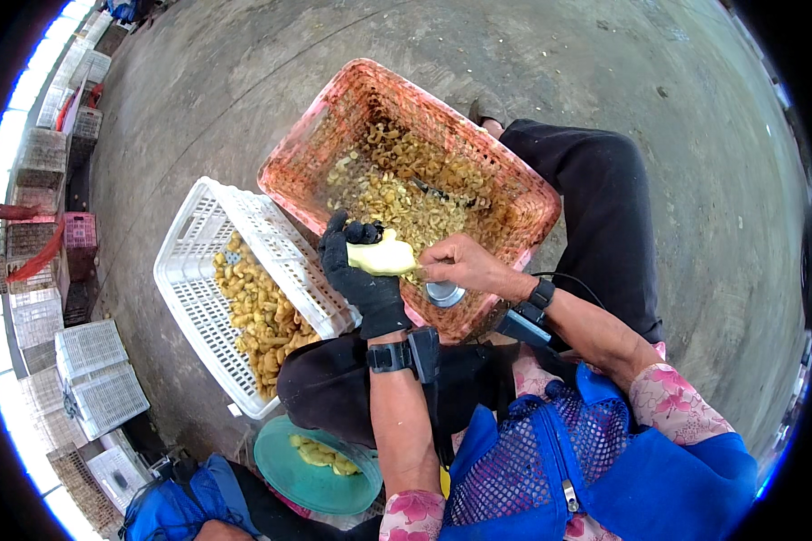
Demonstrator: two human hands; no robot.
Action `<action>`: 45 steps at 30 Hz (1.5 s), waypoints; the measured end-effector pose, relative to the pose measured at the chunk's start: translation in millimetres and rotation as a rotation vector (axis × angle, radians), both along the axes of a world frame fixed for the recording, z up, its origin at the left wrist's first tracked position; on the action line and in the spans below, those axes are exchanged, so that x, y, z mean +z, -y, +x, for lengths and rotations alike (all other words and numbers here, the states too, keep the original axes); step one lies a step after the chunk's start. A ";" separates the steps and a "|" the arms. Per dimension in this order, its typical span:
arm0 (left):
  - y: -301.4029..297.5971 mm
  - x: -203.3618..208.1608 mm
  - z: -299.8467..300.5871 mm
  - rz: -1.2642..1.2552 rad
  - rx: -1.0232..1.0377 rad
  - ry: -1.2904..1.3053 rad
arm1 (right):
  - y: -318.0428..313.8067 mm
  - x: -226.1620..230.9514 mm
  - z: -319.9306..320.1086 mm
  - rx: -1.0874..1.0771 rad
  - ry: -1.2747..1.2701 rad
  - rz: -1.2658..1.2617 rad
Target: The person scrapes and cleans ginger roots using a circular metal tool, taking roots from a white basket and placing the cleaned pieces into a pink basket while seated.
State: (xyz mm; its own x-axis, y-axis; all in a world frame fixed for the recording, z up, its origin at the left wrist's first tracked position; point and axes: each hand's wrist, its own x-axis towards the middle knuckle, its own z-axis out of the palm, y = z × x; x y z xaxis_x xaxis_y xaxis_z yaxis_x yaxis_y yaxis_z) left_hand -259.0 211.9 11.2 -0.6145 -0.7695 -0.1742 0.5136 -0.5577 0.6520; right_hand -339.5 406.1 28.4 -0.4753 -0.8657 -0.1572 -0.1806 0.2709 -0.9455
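My left hand [363, 270], in a black glove, is closed around a pale peeled piece of ginger [386, 256] above the red crate [499, 149]. My bare right hand [467, 267] meets the right end of the ginger with its fingers pinched together. Whatever those fingers may hold is hidden. Peelings and scraps [397, 200] cover the bottom of the red crate. A round silvery metal object [445, 293] shows just below my right hand, at the crate's near side.
Left of the red crate, a white crate [198, 316] holds unpeeled ginger [260, 311]. A teal basin [275, 460] with peeled pieces [323, 453] stands by my left forearm. Another person's blue vest [185, 500] appears at lower left. Stacked crates [104, 379] line the left side.
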 end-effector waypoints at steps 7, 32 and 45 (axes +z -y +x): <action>23.1 -23.3 10.4 -0.043 0.020 0.042 | -7.4 4.7 -4.3 -0.068 0.427 -0.069; -41.1 12.8 3.4 0.110 -0.420 0.059 | -26.9 2.3 3.8 -0.148 0.446 -0.068; -90.3 35.8 58.3 0.065 -0.369 0.255 | -37.5 -33.0 -2.5 -0.106 0.255 -0.033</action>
